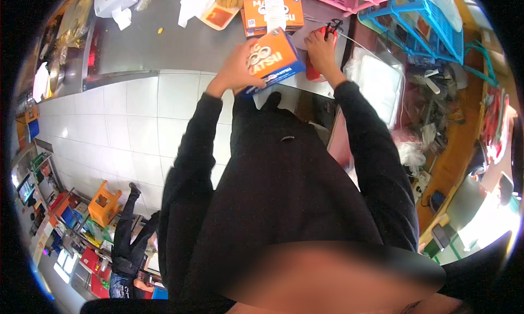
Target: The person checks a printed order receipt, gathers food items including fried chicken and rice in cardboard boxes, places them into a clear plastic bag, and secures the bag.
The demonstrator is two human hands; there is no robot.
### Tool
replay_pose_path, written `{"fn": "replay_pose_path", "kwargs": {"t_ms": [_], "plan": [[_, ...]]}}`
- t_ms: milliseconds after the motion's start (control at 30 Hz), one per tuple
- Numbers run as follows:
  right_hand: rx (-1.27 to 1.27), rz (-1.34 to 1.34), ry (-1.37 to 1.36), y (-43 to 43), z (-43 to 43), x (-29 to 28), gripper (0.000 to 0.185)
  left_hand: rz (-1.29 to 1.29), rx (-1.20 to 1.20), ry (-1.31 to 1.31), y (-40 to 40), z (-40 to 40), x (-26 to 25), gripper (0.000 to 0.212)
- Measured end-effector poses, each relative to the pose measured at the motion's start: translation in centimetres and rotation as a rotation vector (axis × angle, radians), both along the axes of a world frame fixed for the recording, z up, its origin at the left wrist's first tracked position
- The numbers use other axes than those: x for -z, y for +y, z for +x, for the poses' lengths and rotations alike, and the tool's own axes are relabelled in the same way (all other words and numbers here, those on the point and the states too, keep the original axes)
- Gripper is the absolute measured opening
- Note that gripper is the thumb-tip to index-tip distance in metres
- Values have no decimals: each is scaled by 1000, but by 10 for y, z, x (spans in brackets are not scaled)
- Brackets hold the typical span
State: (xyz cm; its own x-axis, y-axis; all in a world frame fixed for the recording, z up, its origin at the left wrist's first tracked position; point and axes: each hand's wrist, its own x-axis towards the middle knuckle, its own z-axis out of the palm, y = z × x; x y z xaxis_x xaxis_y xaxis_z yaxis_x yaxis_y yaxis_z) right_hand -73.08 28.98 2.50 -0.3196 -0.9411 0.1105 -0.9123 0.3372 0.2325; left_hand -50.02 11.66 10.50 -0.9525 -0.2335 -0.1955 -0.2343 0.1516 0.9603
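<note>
My left hand (235,70) grips an orange and blue cardboard food box (272,56) by its near left side. The box is tilted, with one corner in front of a second orange box (292,15) on the counter, which has a white printed slip on its top. My right hand (321,48) is on a red object (316,73) at the counter's right end. Black loops like scissor handles (336,25) stick out by its fingers. The hand covers much of the red object, so its kind and the grip are unclear.
On the steel counter (163,35), an open tray (219,17) contains breaded food and red sauce. A pink basket (352,1) and a blue plastic rack (434,27) stand at the right, above white plastic bags (374,85). Behind at lower left are an orange stool (104,203) and another person (127,240).
</note>
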Motion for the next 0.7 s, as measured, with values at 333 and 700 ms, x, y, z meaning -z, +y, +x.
{"fn": "replay_pose_path", "kwargs": {"t_ms": [333,700], "plan": [[671,-947,-2011,-47,113,-87,20,-715,-620,407,-12,2,51,64],[785,-805,-1095,40,105,-22,11,-925,-105,160,-21,10,84,70]]}}
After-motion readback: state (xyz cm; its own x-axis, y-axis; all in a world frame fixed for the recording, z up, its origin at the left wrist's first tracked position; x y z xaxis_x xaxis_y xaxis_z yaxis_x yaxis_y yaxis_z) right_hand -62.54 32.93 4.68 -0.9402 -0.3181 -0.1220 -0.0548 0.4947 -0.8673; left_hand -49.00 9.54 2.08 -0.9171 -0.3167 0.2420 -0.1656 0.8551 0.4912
